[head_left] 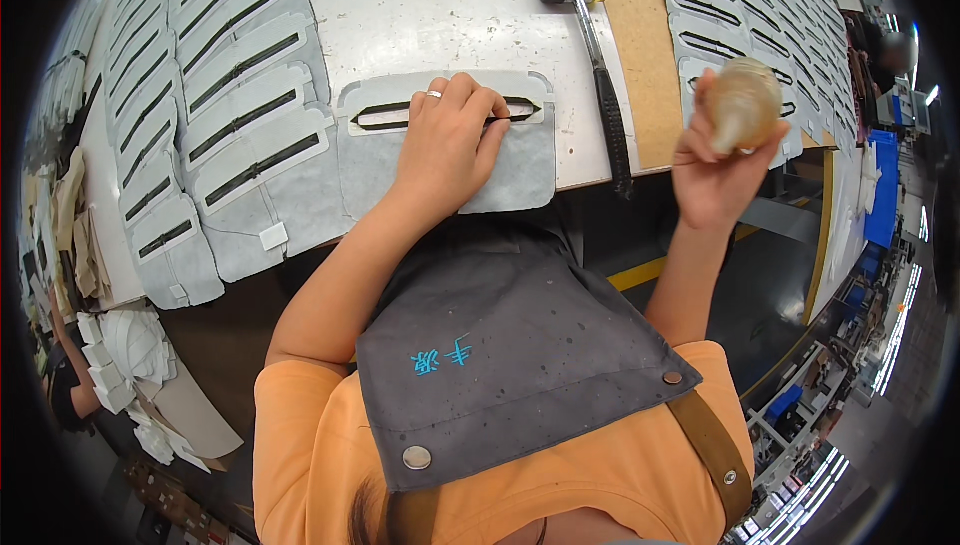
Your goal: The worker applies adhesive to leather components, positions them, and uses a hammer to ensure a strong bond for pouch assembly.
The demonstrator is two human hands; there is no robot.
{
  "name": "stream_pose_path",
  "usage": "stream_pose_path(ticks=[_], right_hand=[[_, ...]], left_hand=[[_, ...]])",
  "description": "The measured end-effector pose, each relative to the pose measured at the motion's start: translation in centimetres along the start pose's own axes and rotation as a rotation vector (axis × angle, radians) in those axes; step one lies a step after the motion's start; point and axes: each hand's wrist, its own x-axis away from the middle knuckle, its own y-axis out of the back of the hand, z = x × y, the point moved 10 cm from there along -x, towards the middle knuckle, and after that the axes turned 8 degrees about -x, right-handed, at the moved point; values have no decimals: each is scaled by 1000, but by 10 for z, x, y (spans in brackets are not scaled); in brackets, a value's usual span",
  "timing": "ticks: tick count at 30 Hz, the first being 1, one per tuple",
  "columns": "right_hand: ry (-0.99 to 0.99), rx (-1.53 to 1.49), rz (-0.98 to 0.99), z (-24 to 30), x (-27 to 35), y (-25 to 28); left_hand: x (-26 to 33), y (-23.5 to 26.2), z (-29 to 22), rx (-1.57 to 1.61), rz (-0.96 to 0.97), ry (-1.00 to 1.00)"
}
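A pale grey fabric panel [525, 160] lies at the table's near edge, with a long black-edged slot [385, 117] in its lighter upper band. Across the slot rests my left hand [450, 135], its fingers curled and pressed together on the panel. Its thumb and forefinger come together at the black edging; the fingertips are partly hidden. My right hand [720, 160] is raised off the table to the right. It is closed round a rounded, yellowish-white, translucent thing [748, 103] with a narrower lower end, blurred, its exact kind unclear.
A mallet [590, 35] with a black grip lies right of the panel, its handle reaching past the table edge. Overlapping rows of similar slotted panels [235, 75] cover the left side; more panels [710, 5] lie at the right. A brown board strip [640, 75] runs between.
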Motion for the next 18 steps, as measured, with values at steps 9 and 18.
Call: stream_pose_path(ticks=[9, 18], right_hand=[[517, 862, -228, 124, 12, -15], [309, 2302, 431, -18, -9, -65]], left_hand=[[-6, 1, 1, 109, 26, 38], [-25, 31, -4, 209, 32, 16]])
